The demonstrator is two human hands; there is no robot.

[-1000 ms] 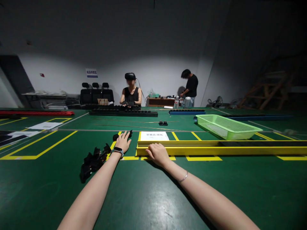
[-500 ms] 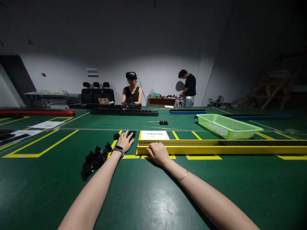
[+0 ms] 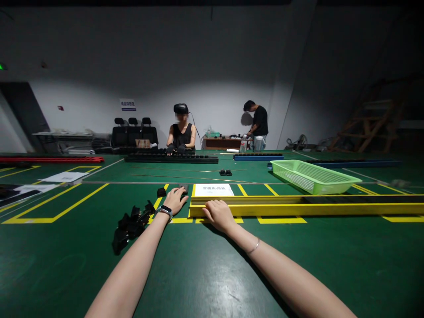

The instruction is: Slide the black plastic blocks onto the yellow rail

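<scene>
Head view: the left hand — fingers partly spread — reaches over a black block just left of the yellow rail; its grip cannot be determined. The right hand is closed on the rail's left end.

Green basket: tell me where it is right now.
In the head view, the green basket sits on the right side of the table, just beyond the yellow rail.
</scene>
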